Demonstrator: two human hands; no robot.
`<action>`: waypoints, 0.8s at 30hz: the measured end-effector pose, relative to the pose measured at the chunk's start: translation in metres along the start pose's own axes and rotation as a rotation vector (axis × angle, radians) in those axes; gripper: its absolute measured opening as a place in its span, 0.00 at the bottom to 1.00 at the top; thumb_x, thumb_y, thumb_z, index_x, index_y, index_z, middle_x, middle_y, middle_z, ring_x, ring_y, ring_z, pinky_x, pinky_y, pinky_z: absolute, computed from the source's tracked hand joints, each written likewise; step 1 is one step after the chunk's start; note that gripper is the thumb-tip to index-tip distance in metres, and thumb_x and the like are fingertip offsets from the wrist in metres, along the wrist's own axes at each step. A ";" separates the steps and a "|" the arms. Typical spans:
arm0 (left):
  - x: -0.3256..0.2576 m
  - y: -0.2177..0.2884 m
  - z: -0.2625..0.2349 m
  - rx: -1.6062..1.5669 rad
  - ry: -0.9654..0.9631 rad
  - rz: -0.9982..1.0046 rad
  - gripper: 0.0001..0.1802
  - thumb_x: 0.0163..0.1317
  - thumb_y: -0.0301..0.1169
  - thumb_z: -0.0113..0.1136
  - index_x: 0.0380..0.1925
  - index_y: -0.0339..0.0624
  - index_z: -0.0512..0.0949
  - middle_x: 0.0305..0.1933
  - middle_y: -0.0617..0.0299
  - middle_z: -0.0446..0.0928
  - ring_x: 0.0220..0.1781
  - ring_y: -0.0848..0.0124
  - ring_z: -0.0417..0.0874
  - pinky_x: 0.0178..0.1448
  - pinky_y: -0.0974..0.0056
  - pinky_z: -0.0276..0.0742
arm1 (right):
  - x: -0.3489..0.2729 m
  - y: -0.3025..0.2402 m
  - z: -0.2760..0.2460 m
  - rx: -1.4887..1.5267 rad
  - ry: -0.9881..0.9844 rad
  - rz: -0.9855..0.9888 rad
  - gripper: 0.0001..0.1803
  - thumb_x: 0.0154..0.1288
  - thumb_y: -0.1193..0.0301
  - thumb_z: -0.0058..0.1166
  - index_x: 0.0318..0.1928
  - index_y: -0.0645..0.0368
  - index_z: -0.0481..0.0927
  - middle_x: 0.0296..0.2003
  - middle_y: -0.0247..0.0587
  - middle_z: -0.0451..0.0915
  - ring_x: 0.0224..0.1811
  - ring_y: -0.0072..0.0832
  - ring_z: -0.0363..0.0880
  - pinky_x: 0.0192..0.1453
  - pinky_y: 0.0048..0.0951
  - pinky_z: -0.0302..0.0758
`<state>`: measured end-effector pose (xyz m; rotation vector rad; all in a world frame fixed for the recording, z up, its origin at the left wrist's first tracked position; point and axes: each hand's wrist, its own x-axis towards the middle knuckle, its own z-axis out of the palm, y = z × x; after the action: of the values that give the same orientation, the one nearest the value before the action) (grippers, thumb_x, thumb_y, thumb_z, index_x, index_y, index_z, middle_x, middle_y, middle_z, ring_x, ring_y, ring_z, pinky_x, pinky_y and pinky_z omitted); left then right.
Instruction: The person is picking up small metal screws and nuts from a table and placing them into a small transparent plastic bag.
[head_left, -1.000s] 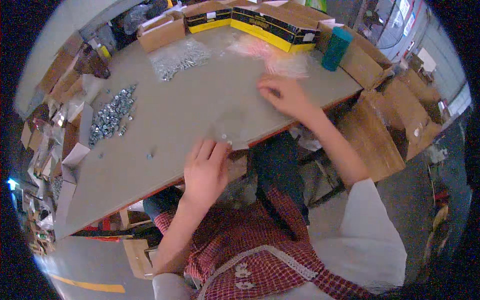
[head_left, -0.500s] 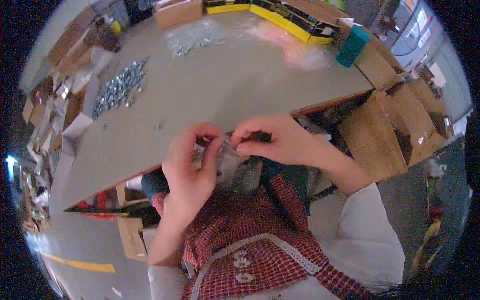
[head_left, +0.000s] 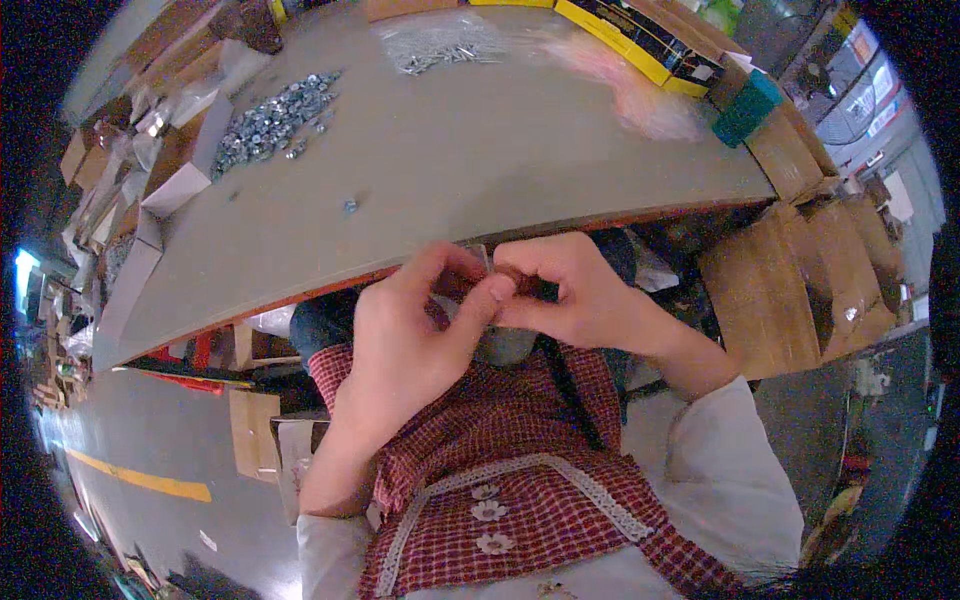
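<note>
Clear thin plastic bag, frame centre, below my hands; fingers of my bare left hand and bare right hand pinch its upper edge. Probably light, limp, slippery, tearable; I'd grip the rim, both sides.

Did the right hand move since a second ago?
Yes. The right hand was over the table; now it has come back past the table's near edge, toward the red checked apron.
</note>
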<state>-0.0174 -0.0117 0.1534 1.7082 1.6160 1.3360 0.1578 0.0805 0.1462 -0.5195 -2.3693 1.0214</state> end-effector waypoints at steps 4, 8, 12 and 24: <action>-0.002 -0.002 0.001 -0.094 -0.080 -0.028 0.08 0.62 0.30 0.66 0.34 0.36 0.80 0.27 0.57 0.82 0.27 0.74 0.82 0.32 0.68 0.76 | -0.002 -0.001 0.009 0.011 0.091 -0.091 0.12 0.56 0.64 0.66 0.32 0.57 0.77 0.25 0.46 0.78 0.28 0.45 0.80 0.31 0.37 0.74; -0.003 -0.008 -0.001 -0.125 -0.129 -0.152 0.07 0.62 0.28 0.64 0.34 0.34 0.81 0.27 0.57 0.82 0.28 0.78 0.80 0.33 0.69 0.75 | -0.010 0.001 0.008 -0.092 0.049 -0.046 0.11 0.58 0.64 0.65 0.32 0.56 0.77 0.27 0.45 0.79 0.31 0.44 0.80 0.35 0.39 0.75; -0.004 -0.011 0.004 -0.261 -0.012 -0.146 0.06 0.63 0.26 0.64 0.33 0.33 0.81 0.27 0.63 0.82 0.29 0.81 0.78 0.34 0.71 0.74 | -0.011 -0.002 0.009 -0.201 0.196 -0.106 0.11 0.60 0.65 0.62 0.37 0.57 0.77 0.33 0.44 0.80 0.37 0.43 0.80 0.42 0.40 0.76; -0.010 -0.006 0.018 -0.443 0.114 -0.170 0.04 0.62 0.24 0.65 0.31 0.34 0.80 0.31 0.65 0.81 0.33 0.79 0.78 0.39 0.72 0.75 | -0.016 -0.017 0.010 0.021 0.215 -0.010 0.14 0.62 0.69 0.61 0.47 0.59 0.79 0.38 0.43 0.82 0.41 0.41 0.83 0.47 0.38 0.78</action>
<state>-0.0038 -0.0144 0.1371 1.2270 1.3563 1.5843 0.1621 0.0558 0.1479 -0.5784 -2.1673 0.9352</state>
